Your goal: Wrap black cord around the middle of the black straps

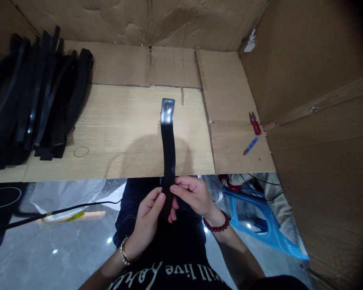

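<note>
A long, slightly curved black strip (168,149) points away from me over the table's front edge. Its far end is glossy and has a small round mark or hole. Both hands grip the near end. My left hand (151,211) pinches it from the left, thumb on top. From the right, my right hand (193,195) closes on it a little further up, also with the thumb on top. The fingers beneath the strip are partly hidden. Whether the strip is plastic, rubber or leather I cannot tell.
A heap of similar black strips (45,96) fills the left side. A rubber band (81,152) lies near it. Red thread snips (255,124) and a blue pen-like piece (250,146) lie at right. Cardboard walls (314,80) enclose the table. A blue plastic stool (269,225) stands below right.
</note>
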`<move>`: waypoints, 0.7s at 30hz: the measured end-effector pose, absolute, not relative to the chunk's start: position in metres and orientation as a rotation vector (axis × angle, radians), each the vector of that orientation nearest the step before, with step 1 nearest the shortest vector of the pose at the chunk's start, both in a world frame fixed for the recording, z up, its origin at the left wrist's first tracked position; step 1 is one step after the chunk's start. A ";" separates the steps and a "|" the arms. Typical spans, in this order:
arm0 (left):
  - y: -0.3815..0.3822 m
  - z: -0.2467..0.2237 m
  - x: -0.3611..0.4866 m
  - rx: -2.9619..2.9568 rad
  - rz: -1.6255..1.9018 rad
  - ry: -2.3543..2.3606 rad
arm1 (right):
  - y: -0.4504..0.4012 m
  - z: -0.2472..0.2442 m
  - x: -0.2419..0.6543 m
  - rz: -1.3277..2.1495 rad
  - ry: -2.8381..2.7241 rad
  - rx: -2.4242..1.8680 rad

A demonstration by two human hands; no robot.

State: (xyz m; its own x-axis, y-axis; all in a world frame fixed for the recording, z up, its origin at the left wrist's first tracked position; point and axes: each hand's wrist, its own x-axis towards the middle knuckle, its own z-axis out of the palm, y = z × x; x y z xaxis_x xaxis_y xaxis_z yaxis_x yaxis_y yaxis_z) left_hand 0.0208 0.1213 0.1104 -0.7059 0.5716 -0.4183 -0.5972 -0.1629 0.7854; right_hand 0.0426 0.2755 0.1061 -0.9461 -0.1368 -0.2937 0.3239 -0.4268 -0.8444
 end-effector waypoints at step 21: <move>0.116 0.104 0.013 0.160 1.887 1.473 | 0.275 0.110 0.025 -2.468 1.455 0.342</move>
State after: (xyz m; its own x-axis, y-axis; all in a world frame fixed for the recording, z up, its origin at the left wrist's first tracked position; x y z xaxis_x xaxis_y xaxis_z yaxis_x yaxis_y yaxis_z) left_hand 0.0133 0.1162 0.1045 -0.7292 0.6027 -0.3240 -0.4606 -0.0821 0.8838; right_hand 0.0249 0.2748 0.1096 -0.9396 -0.0996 -0.3274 0.3347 -0.4668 -0.8186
